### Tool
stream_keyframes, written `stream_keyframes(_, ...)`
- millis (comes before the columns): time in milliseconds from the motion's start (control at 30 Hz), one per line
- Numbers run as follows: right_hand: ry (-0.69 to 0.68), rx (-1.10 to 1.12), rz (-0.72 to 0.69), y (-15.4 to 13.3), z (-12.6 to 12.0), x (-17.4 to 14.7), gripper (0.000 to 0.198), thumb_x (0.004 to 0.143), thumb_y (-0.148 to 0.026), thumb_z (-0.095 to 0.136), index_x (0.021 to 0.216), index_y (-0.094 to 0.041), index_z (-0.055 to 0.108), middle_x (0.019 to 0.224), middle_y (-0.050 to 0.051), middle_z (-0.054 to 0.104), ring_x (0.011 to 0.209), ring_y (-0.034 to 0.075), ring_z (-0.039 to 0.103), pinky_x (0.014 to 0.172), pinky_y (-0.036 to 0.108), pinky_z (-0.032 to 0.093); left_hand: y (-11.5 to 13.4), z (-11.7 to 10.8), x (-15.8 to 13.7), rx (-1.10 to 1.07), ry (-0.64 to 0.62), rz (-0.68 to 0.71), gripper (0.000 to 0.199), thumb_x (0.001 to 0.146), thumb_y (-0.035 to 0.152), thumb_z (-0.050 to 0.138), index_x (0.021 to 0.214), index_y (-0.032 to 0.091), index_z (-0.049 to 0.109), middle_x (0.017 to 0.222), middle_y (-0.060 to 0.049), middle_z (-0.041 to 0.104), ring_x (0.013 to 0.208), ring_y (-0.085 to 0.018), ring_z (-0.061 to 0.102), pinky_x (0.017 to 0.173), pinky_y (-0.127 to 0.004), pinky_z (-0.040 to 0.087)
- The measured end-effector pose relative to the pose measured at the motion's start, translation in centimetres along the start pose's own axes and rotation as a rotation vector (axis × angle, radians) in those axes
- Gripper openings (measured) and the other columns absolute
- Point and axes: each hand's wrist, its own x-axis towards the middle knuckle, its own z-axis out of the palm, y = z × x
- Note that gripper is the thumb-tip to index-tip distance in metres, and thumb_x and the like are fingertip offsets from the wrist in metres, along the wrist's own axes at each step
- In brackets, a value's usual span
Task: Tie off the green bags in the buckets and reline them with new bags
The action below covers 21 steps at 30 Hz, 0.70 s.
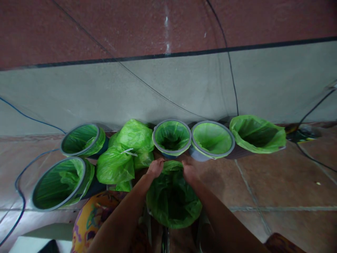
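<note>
Directly in front of me stands a bin lined with a green bin liner [175,219], its mouth facing up and its dark inside visible. At the far left of its rim, my left hand [156,168] is closed on the liner's edge. Across from it, my right hand [190,172] grips the same edge at the far right. Fingertips of both hands are partly hidden behind the rim. Just beyond them is a grey-rimmed bin [172,153] with a green liner, and to its right another grey-rimmed bin [200,154] lined the same way.
Bulging green bags [116,165] tied in white sit left of my hands. Two lined bins, one farther [101,144] and one nearer [89,181], tilt at the left. A bin with a loose green liner [273,140] stands right. Cables [233,77] hang along the wall [105,95].
</note>
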Motion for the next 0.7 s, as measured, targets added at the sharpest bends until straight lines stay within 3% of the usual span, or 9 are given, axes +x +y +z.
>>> stream_keyframes(100,0.080,0.017,-0.029,0.3,-0.3,-0.2,0.045,0.086,-0.022,0.048,0.130,-0.014,0.048,0.108,0.016,0.068,0.099,0.026,0.065,0.081,0.033,0.045,0.2,-0.5,0.0,-0.015,0.092,-0.013,0.033,0.095,0.030,0.034,0.102,0.019,0.065,0.101,-0.006,0.070,0.096,-0.017,0.064,0.089,-0.028,0.047)
stream_keyframes(200,0.268,0.098,-0.178,0.4,-1.2,-0.4,0.053,0.078,-0.015,0.054,0.131,-0.017,0.050,0.124,0.012,0.062,0.116,0.025,0.055,0.097,0.034,0.040,1.0,-0.8,0.0,-0.038,0.199,0.129,0.034,0.095,0.035,0.039,0.109,0.018,0.064,0.109,-0.008,0.068,0.105,-0.019,0.060,0.095,-0.031,0.045)
stream_keyframes(267,0.346,0.153,-0.264,0.1,-1.9,-0.3,0.045,0.082,-0.017,0.053,0.126,-0.019,0.056,0.123,0.009,0.063,0.119,0.023,0.052,0.102,0.035,0.037,1.8,-0.6,0.0,-0.017,0.188,0.229,0.030,0.093,0.033,0.045,0.111,0.019,0.064,0.112,-0.008,0.067,0.108,-0.019,0.059,0.099,-0.033,0.043)
stream_keyframes(367,0.294,0.154,-0.322,-0.5,-1.9,0.5,0.031,0.091,-0.023,0.045,0.116,-0.021,0.063,0.113,0.008,0.068,0.112,0.021,0.057,0.099,0.033,0.039,2.5,-0.1,-0.1,0.085,0.064,0.279,0.026,0.088,0.027,0.053,0.111,0.022,0.064,0.111,-0.007,0.066,0.106,-0.020,0.059,0.099,-0.034,0.043)
stream_keyframes(467,0.161,0.082,-0.290,-0.6,-0.7,1.6,0.030,0.090,-0.023,0.048,0.116,-0.021,0.063,0.106,0.008,0.070,0.100,0.020,0.063,0.090,0.030,0.043,2.7,0.6,-0.1,0.189,-0.058,0.214,0.032,0.086,0.019,0.053,0.117,0.021,0.060,0.111,-0.007,0.066,0.105,-0.021,0.060,0.094,-0.033,0.046)
stream_keyframes(600,0.120,-0.027,-0.159,-0.4,0.6,2.6,0.028,0.088,-0.021,0.050,0.113,-0.021,0.063,0.099,0.008,0.071,0.091,0.020,0.065,0.083,0.029,0.044,2.9,1.2,0.0,0.271,-0.122,0.042,0.032,0.088,0.021,0.048,0.119,0.019,0.057,0.110,-0.011,0.066,0.102,-0.024,0.062,0.087,-0.036,0.048)
stream_keyframes(700,0.113,-0.053,-0.114,-0.4,0.5,2.6,0.023,0.089,-0.021,0.047,0.104,-0.019,0.065,0.096,0.009,0.071,0.091,0.021,0.065,0.081,0.029,0.044,3.0,0.9,0.1,0.273,-0.117,0.009,0.038,0.084,0.023,0.056,0.121,0.018,0.054,0.114,-0.013,0.065,0.107,-0.026,0.060,0.092,-0.039,0.046)
